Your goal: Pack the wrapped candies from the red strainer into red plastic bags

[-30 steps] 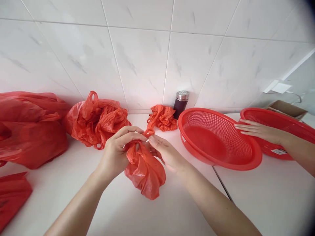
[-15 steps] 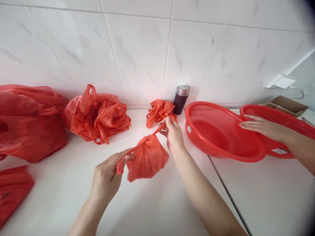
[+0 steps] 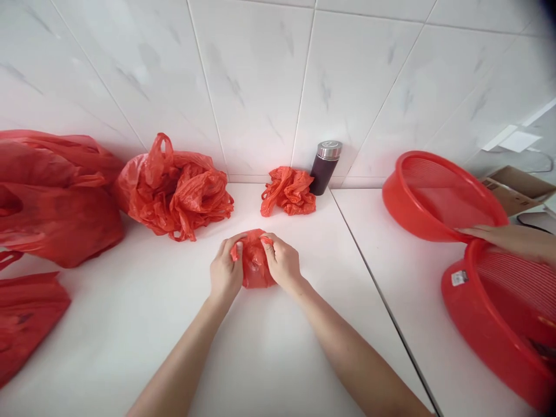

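Observation:
A small red plastic bag (image 3: 257,263) is on the white tabletop in front of me, between my two hands. My left hand (image 3: 227,266) is closed on the bag's left side, with a bit of red plastic showing by the thumb. On the opposite side, my right hand (image 3: 281,258) pinches the bag's upper right corner. What lies inside the bag cannot be made out. Just behind it sits a crumpled bunch of red plastic bags (image 3: 287,194).
A dark flask (image 3: 322,171) stands against the tiled wall. Left are a heap of red bags (image 3: 174,194), a big full bag (image 3: 56,202) and a flat red bag (image 3: 28,318). Right, another person's hand (image 3: 508,238) is at two red baskets (image 3: 395,202), near a cardboard box (image 3: 516,188).
The bag has come down from the air onto the table, its stretched handles drawn in, and my hands have moved closer together. At right, the baskets have moved apart, one now nearer me.

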The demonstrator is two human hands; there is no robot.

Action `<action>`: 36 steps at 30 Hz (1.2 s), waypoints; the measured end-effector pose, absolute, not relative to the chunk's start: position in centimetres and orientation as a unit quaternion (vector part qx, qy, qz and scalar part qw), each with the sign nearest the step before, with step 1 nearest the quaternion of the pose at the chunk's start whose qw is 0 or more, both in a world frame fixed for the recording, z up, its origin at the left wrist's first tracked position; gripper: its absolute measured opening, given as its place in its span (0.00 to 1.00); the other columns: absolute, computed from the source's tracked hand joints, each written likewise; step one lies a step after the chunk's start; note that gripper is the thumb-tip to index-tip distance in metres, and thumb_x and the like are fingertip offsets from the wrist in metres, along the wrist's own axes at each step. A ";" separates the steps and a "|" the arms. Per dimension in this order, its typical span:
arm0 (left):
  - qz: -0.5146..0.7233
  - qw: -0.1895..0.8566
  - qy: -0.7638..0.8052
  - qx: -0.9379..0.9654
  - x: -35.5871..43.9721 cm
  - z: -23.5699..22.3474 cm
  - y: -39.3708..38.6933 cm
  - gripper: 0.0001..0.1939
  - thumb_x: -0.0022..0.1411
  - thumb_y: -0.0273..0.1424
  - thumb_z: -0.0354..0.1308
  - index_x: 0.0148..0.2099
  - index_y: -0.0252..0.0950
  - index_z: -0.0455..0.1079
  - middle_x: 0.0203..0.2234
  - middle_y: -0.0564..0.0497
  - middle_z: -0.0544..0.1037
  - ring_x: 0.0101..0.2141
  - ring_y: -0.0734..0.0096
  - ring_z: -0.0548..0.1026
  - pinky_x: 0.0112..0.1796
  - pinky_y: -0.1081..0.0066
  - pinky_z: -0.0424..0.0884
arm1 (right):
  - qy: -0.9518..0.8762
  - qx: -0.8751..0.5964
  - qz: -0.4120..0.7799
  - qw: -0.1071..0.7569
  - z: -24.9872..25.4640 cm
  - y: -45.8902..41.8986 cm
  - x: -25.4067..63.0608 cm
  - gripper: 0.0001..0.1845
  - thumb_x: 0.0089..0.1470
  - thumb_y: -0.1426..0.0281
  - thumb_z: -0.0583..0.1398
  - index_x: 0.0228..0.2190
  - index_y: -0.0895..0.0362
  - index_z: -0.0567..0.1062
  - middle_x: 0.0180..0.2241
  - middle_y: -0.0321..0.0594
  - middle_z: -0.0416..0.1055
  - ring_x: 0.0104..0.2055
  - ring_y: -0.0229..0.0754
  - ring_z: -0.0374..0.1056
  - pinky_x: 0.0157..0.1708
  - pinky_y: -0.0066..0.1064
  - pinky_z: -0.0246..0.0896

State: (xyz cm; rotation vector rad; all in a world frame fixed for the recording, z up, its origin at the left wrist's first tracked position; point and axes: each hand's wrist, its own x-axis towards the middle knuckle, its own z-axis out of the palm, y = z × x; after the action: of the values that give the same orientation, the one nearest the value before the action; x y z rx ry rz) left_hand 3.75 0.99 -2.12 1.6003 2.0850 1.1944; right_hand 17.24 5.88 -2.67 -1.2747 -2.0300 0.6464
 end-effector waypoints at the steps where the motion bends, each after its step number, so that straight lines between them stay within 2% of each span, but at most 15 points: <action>1: 0.378 0.127 0.725 0.561 3.5 -2.1 1.5 0.18 0.70 0.38 0.39 0.51 0.43 0.68 0.43 0.49 0.78 0.39 0.64 0.76 0.40 0.68 0.68 | -0.779 -0.493 0.239 0.304 -2.7 6.3 17.5 0.20 0.67 0.61 0.43 0.48 0.50 0.70 0.41 0.36 0.76 0.40 0.40 0.72 0.39 0.26 0.59; 3: 0.316 0.121 0.744 0.575 2.9 -1.8 2.3 0.17 0.68 0.36 0.41 0.50 0.43 0.69 0.33 0.49 0.80 0.32 0.62 0.76 0.35 0.68 0.66 | -0.781 -0.524 0.212 0.265 -2.4 7.6 18.4 0.21 0.67 0.60 0.42 0.48 0.50 0.70 0.36 0.35 0.77 0.37 0.40 0.72 0.35 0.26 0.57; 6: 0.247 0.103 0.770 0.579 1.5 -1.3 3.3 0.17 0.65 0.33 0.41 0.49 0.43 0.69 0.28 0.49 0.79 0.30 0.59 0.76 0.32 0.68 0.63 | -0.766 -0.577 0.171 0.226 -1.9 9.7 20.0 0.23 0.67 0.58 0.40 0.47 0.50 0.70 0.32 0.37 0.76 0.34 0.42 0.71 0.32 0.27 0.55; 11: 0.150 0.094 0.789 0.589 0.5 -1.2 5.3 0.18 0.65 0.32 0.40 0.45 0.45 0.71 0.29 0.48 0.80 0.32 0.57 0.76 0.29 0.68 0.63 | -0.753 -0.611 0.151 0.193 -2.5 12.8 20.8 0.23 0.67 0.58 0.41 0.43 0.52 0.72 0.33 0.41 0.76 0.34 0.43 0.70 0.30 0.28 0.52; 15: 0.107 0.078 0.797 0.590 0.7 -1.9 7.8 0.18 0.66 0.33 0.41 0.47 0.42 0.72 0.33 0.44 0.80 0.35 0.56 0.77 0.34 0.64 0.67 | -0.740 -0.637 0.134 0.168 -3.6 14.5 19.9 0.22 0.66 0.60 0.44 0.43 0.55 0.73 0.32 0.45 0.76 0.34 0.45 0.71 0.32 0.30 0.54; 21: 0.080 0.066 0.796 0.596 0.8 -3.3 10.9 0.19 0.67 0.42 0.50 0.50 0.34 0.69 0.36 0.47 0.77 0.35 0.66 0.76 0.39 0.60 0.72 | -0.723 -0.656 0.129 0.175 -4.5 16.4 19.4 0.21 0.66 0.60 0.45 0.41 0.56 0.74 0.33 0.47 0.75 0.36 0.45 0.71 0.35 0.32 0.56; 27: 0.087 0.033 0.787 0.610 1.5 -4.4 10.5 0.15 0.68 0.34 0.44 0.48 0.37 0.70 0.37 0.45 0.78 0.36 0.61 0.76 0.35 0.65 0.68 | -0.700 -0.651 0.176 0.235 -5.5 16.4 19.3 0.20 0.64 0.62 0.47 0.40 0.59 0.74 0.32 0.50 0.74 0.37 0.49 0.70 0.38 0.36 0.56; 33: 0.117 0.015 0.772 0.625 1.5 -4.2 9.0 0.15 0.67 0.33 0.43 0.44 0.38 0.70 0.43 0.41 0.76 0.47 0.55 0.71 0.32 0.68 0.63 | -0.647 -0.597 0.296 0.370 -5.7 15.8 20.5 0.17 0.60 0.60 0.50 0.33 0.57 0.73 0.33 0.46 0.75 0.41 0.49 0.70 0.43 0.37 0.58; 36: 0.127 0.036 0.780 0.612 1.4 -4.2 7.7 0.16 0.66 0.31 0.41 0.45 0.39 0.70 0.39 0.43 0.77 0.41 0.56 0.74 0.30 0.68 0.61 | -0.597 -0.539 0.387 0.452 -5.6 15.4 21.2 0.18 0.59 0.57 0.48 0.33 0.55 0.71 0.37 0.42 0.76 0.41 0.44 0.71 0.42 0.32 0.62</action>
State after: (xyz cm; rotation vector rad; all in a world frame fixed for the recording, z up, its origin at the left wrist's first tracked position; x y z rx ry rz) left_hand 1.44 7.70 -4.19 1.8796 2.3963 0.3892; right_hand 21.23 15.36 -5.59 -1.3306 -1.4756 0.9553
